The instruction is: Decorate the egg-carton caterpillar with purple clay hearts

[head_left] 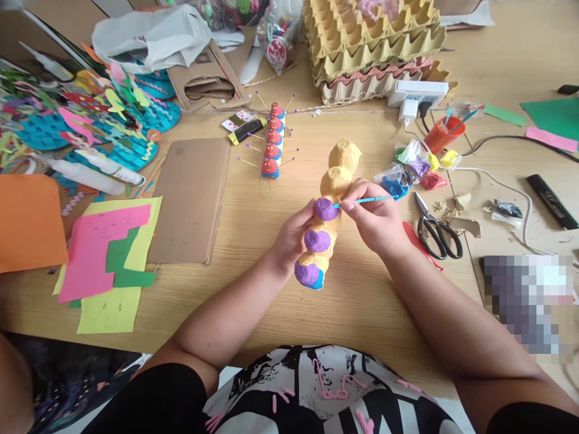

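A yellow egg-carton strip with several bumps is held up over the table. Its three nearest bumps are covered in purple clay, and a blue patch shows at the near end. My left hand grips the strip from its left side. Between the thumb and fingers of my right hand is a thin blue stick, its tip against the third purple bump. Beyond stands a finished-looking red and blue caterpillar with purple-tipped sticks.
Scissors, clay packets and a red cup lie right. Stacked egg trays and a power strip stand behind. Cardboard, coloured sheets and glue bottles are left. A person's arm shows bottom left.
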A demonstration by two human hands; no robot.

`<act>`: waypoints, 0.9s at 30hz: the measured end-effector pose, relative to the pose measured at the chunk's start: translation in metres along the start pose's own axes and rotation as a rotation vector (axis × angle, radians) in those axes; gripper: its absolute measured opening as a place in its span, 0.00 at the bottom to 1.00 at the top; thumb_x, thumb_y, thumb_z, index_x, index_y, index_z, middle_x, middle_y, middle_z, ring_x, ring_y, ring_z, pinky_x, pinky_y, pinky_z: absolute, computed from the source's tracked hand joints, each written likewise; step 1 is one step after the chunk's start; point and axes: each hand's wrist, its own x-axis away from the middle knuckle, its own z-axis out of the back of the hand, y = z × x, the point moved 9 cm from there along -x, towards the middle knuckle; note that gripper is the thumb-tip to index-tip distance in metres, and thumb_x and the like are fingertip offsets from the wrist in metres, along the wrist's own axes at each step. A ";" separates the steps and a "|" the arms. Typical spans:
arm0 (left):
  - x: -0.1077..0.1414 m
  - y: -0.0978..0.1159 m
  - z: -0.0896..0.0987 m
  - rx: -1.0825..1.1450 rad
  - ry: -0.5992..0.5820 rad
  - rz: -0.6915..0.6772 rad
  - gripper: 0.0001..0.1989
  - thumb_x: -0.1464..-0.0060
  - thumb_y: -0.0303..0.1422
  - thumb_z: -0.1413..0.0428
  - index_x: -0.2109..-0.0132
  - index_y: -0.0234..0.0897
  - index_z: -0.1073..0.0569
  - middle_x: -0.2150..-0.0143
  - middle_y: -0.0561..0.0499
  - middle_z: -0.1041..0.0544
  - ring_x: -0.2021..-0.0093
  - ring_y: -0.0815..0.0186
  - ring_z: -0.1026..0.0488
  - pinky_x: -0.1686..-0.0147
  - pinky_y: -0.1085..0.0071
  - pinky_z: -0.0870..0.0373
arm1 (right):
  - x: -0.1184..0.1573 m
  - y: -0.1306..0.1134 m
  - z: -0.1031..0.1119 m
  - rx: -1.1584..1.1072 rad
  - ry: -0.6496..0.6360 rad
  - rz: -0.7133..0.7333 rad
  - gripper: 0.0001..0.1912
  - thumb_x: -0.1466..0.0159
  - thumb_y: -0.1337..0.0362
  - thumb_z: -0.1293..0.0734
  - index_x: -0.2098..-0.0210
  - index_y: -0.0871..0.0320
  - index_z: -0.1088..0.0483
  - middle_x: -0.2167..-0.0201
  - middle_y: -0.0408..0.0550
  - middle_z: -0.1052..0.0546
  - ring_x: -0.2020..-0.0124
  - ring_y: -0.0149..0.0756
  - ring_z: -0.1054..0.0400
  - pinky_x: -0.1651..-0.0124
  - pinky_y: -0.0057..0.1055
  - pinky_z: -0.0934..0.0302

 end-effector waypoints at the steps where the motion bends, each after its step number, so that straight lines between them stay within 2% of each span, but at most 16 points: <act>1: 0.000 0.000 0.000 -0.004 -0.002 -0.002 0.13 0.31 0.47 0.41 0.57 0.45 0.19 0.73 0.53 0.23 0.77 0.67 0.27 0.75 0.72 0.34 | 0.000 0.000 0.000 -0.007 0.001 0.001 0.16 0.35 0.49 0.19 0.68 0.51 0.21 0.69 0.41 0.26 0.66 0.35 0.33 0.62 0.35 0.39; 10: -0.001 -0.001 0.001 0.007 -0.016 0.003 0.13 0.33 0.48 0.39 0.53 0.46 0.18 0.72 0.53 0.23 0.76 0.67 0.26 0.74 0.71 0.32 | 0.002 0.002 0.001 -0.021 0.009 0.003 0.14 0.35 0.51 0.19 0.68 0.51 0.21 0.69 0.41 0.26 0.65 0.35 0.33 0.61 0.35 0.39; 14: -0.002 -0.001 0.005 -0.056 0.003 -0.011 0.16 0.35 0.52 0.38 0.51 0.48 0.18 0.72 0.53 0.23 0.76 0.65 0.26 0.73 0.69 0.31 | 0.001 0.001 0.001 -0.042 0.006 0.000 0.13 0.35 0.51 0.18 0.67 0.50 0.20 0.68 0.41 0.26 0.65 0.35 0.33 0.61 0.34 0.39; 19: -0.004 0.005 0.009 -0.163 0.017 -0.101 0.22 0.39 0.58 0.37 0.52 0.48 0.17 0.71 0.52 0.22 0.75 0.63 0.26 0.71 0.67 0.31 | 0.002 0.001 0.001 -0.042 0.004 -0.006 0.13 0.35 0.51 0.18 0.67 0.50 0.20 0.68 0.41 0.26 0.65 0.35 0.33 0.61 0.34 0.39; 27: -0.005 0.007 0.004 -0.191 -0.014 -0.130 0.21 0.40 0.58 0.36 0.55 0.47 0.16 0.70 0.51 0.22 0.74 0.64 0.27 0.71 0.67 0.32 | 0.001 -0.001 0.000 -0.059 -0.014 0.023 0.11 0.34 0.54 0.19 0.67 0.49 0.19 0.67 0.41 0.26 0.64 0.35 0.33 0.59 0.35 0.41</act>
